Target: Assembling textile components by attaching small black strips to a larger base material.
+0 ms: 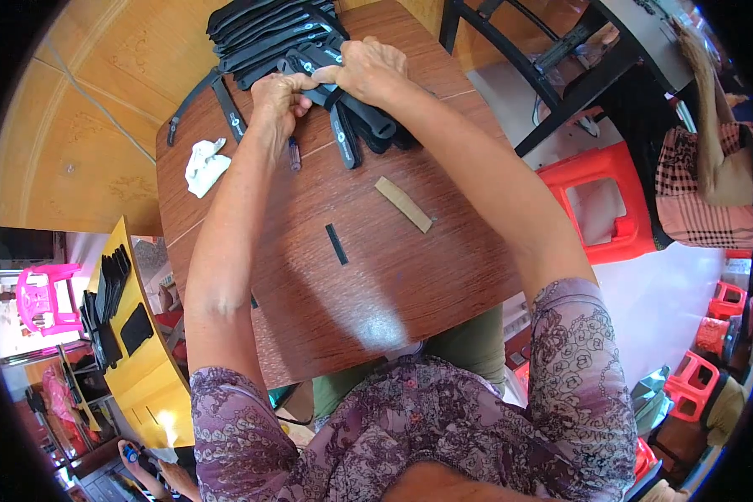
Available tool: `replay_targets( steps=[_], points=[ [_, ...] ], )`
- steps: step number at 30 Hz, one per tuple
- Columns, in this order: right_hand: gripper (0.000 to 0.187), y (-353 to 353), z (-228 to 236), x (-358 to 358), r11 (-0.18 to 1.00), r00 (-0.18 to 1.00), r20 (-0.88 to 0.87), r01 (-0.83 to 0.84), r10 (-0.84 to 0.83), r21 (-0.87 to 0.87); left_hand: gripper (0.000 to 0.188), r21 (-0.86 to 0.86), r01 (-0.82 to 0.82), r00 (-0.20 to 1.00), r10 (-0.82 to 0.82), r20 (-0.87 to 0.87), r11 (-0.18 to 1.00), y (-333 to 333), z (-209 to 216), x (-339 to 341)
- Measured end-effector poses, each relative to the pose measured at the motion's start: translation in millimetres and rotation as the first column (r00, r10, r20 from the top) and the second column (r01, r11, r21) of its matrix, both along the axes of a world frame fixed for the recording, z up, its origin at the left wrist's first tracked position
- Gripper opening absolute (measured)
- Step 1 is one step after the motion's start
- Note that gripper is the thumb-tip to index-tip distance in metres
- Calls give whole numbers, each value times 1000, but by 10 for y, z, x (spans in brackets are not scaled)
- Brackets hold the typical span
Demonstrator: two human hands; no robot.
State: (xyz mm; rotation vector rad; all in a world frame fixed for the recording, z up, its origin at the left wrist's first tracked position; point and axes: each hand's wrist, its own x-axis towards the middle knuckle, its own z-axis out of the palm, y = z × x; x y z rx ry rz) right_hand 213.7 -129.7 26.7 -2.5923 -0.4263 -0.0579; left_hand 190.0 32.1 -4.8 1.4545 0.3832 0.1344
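At the far end of the brown table (443,251), both my hands are at a bundle of flat black straps (368,119) with rounded ends and pale printing. My left hand (280,96) pinches at the bundle's left side, its fingertips bent inward. Over the upper part, my right hand (372,69) closes on the straps, its thumb reaching toward my left fingers. A dark band crosses the straps just below my hands. Behind them lies a stack of black straps (263,38). Loose straps (226,107) stick out to its left.
Left of my left forearm lies a crumpled white cloth (206,167). A tan strip (403,205) and a short black strip (336,244) lie nearer me. Red stools (598,201) stand right; another person sits there. A yellow table (138,360) at left holds black pieces.
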Motion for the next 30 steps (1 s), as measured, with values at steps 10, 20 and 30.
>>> replay_targets(
  steps=[10,20,30],
  points=[
    [53,81,214,104,976,996,-37,-93,87,-195,29,148,4,997,-16,81,989,-88,50,-23],
    [45,240,-141,363,995,995,26,-100,101,-23,30,479,-37,999,23,34,877,-202,154,-67],
    [38,153,-180,362,993,992,72,-95,100,-68,38,813,-347,875,-151,460,469,-140,-65,-52]
  ],
)
